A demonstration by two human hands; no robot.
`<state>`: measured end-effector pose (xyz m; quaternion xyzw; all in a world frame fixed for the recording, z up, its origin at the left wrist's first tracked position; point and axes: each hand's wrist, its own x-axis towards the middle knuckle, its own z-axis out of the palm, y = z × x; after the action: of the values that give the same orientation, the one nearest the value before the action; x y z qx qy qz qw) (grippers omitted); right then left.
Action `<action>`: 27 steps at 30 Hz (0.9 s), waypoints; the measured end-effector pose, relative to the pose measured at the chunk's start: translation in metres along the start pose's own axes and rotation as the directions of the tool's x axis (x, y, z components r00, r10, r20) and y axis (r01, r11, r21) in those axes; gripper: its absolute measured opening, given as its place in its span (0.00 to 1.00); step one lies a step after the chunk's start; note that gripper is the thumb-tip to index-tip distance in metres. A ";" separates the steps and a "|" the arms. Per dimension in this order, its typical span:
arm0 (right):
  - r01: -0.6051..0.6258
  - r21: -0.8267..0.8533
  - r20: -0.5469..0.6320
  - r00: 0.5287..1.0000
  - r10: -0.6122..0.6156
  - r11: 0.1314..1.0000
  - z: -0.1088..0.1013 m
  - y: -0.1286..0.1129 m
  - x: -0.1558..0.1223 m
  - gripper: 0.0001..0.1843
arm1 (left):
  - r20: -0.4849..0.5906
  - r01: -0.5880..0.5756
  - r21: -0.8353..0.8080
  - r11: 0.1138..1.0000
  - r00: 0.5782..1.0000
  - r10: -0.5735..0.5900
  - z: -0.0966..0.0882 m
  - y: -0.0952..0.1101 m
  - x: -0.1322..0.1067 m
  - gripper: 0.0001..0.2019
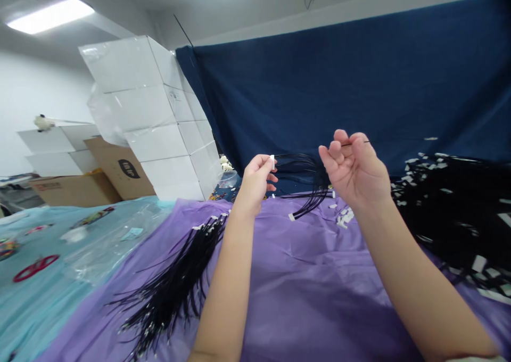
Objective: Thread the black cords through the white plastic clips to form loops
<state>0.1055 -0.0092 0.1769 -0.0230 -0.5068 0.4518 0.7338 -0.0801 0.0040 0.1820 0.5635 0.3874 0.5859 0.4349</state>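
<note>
My left hand (255,183) pinches a white tab (272,162) from which several thin black cords (297,157) run to the right. These cords droop in a loop between my hands, and another white-tipped end (291,217) hangs just over the purple cloth. In my right hand (355,173), palm turned toward me, thumb and forefinger are closed on one thin black cord (346,145). Whether that cord joins the looped ones, I cannot tell. Below my left forearm lies a heap of black cords (175,277), with white tabs at its far end.
A large pile of white-tabbed black cords (455,207) fills the right side. White scraps (344,216) lie on the purple cloth (303,282). At left are red-handled scissors (35,268), a clear plastic bag (115,239), stacked white boxes (159,117) and a brown carton (75,187).
</note>
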 end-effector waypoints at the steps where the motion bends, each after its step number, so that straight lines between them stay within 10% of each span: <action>1: -0.015 0.019 0.024 1.000 0.014 1.000 0.002 -0.002 -0.001 0.05 | 0.020 0.000 -0.010 1.000 1.000 0.000 -0.001 0.000 0.000 0.08; 12: 0.040 -0.149 0.028 0.999 -0.037 0.988 0.017 -0.008 -0.010 0.10 | 0.192 0.051 -0.167 0.985 0.981 -0.018 -0.009 0.013 -0.010 0.11; 19: -0.047 -0.307 0.060 0.996 0.069 0.950 0.024 -0.018 -0.016 0.08 | 0.115 0.011 -0.278 0.960 0.993 0.022 -0.010 0.019 -0.016 0.14; 27: -0.144 -0.699 0.115 0.944 0.309 0.701 0.025 -0.022 -0.023 0.11 | 0.069 -0.037 -0.286 0.958 0.996 0.059 -0.008 0.023 -0.020 0.15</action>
<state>0.0984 -0.0489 0.1833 -0.3019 -0.7092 0.3212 0.5503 -0.0897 -0.0219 0.1970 0.5266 0.2682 0.6238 0.5115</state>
